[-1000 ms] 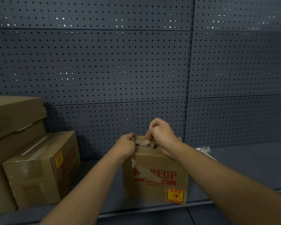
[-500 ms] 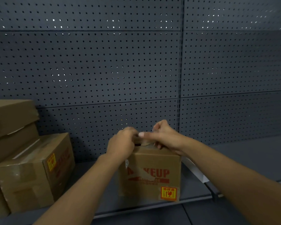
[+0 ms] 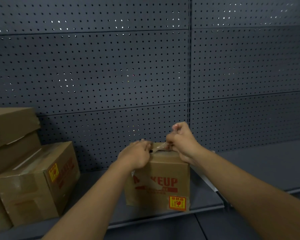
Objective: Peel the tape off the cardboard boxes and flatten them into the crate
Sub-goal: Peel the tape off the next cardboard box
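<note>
Lifted higher since half a second ago: right hand (image 3: 182, 141), pinching clear tape (image 3: 160, 146) and drawing it up off small printed box (image 3: 160, 181) at shelf (image 3: 260, 172) front. Left hand (image 3: 137, 155) curled over box's top left edge, pinning it. Likely light, thin-walled, easily tipped; best braced low, tape gripped near its stuck end. Beyond left, taped box (image 3: 33, 182) waiting.

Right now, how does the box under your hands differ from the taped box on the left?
The middle box stands upright, its tape partly lifted by the right hand while the left hand steadies its top edge. The left box lies tilted against a bigger carton, tape intact and untouched. It also looks larger. Both are brown cardboard with red print and yellow handling labels.
</note>
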